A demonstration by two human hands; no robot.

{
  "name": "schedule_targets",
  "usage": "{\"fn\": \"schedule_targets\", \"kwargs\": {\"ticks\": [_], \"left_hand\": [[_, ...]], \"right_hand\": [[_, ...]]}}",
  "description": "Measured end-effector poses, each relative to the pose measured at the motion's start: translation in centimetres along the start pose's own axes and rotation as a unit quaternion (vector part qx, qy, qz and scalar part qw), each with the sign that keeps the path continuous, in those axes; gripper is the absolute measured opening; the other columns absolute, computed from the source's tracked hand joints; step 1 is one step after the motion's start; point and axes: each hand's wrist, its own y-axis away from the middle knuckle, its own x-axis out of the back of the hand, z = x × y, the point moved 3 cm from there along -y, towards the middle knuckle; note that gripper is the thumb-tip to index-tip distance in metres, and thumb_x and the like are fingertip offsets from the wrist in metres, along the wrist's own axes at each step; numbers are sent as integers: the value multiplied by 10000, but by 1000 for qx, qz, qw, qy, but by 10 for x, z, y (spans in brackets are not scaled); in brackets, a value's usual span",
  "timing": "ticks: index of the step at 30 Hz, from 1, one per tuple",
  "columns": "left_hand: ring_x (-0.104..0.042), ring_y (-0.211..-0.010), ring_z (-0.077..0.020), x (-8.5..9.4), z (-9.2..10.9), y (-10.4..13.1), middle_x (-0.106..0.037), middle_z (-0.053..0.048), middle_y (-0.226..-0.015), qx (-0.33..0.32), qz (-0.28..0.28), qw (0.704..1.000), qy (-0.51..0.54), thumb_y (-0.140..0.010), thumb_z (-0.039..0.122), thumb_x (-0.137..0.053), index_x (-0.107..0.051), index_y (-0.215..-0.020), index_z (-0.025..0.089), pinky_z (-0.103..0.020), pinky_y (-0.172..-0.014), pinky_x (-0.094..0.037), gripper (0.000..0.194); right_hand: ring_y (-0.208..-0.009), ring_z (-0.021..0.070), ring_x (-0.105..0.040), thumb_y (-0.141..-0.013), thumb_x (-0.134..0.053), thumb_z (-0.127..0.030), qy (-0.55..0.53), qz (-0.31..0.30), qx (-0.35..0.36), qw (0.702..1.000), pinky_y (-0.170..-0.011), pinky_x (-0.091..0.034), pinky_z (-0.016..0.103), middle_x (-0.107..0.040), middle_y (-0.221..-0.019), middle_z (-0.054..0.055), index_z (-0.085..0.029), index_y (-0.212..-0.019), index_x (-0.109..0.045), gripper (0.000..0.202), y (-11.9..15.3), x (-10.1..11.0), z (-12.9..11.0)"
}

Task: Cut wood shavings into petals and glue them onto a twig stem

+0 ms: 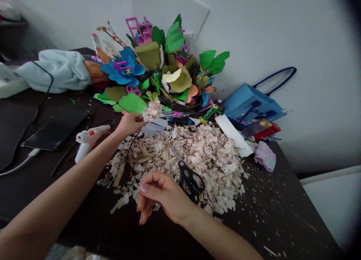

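My left hand (130, 124) is closed on a pale pink handmade flower (152, 111), whose thin dark stem seems to run down from my fingers. It is held at the far edge of a wide heap of cream and pinkish flakes (222, 177). Over the near side of the heap hovers my right hand (160, 196), fingers loosely curled and apart, with nothing visible in it. Black-handled scissors (191, 179) lie on the flakes just to its right, blades pointing away. Close behind the flower spreads a large arrangement of blue, green and olive flowers (177, 79).
A white glue gun (87, 141) and a dark phone (56, 130) with a white cable lie left. Behind the heap are a green thread spool (209, 113) and a blue-handled tool (180, 120). A white strip (234, 136), a blue bag (251, 105) and crumpled lilac paper (265, 156) stand right.
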Motion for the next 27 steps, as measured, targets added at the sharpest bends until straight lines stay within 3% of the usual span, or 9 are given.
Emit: {"fn": "schedule_targets", "kwargs": {"ticks": [9, 14, 20, 27], "left_hand": [[-496, -474, -147, -1, 3, 0, -574, 8, -431, -23, -21, 996, -80, -673, 460, -703, -609, -541, 198, -247, -472, -309, 309], [-497, -472, -157, 6, 6, 2, -541, 13, -398, -30, -23, 994, -103, -670, 447, -719, -602, -503, 202, -253, -487, -310, 318], [-481, -446, -140, 4, 4, 1, -566, 13, -427, -28, -17, 995, -89, -687, 419, -702, -640, -543, 185, -249, -475, -307, 282], [-463, -419, -119, -3, 13, -2, -598, 1, -461, -34, -29, 997, -63, -700, 425, -688, -652, -583, 162, -238, -457, -316, 290]], "right_hand": [[-445, 109, -661, -742, -813, -507, -9, -2, 24, 1000, -435, -470, 170, -698, -612, -27, -171, -801, -608, 397, -4, -11, -7], [-455, 100, -660, -720, -819, -542, -12, -54, 14, 998, -479, -509, 186, -699, -632, -29, -174, -815, -612, 433, -7, -21, -12], [-463, 103, -663, -726, -821, -525, 2, 10, 36, 999, -449, -478, 165, -688, -605, -27, -169, -789, -608, 420, -9, -9, -10], [-445, 120, -664, -694, -843, -530, -2, 18, 35, 999, -421, -474, 179, -689, -585, -19, -163, -775, -610, 442, -10, -2, -3]]}}
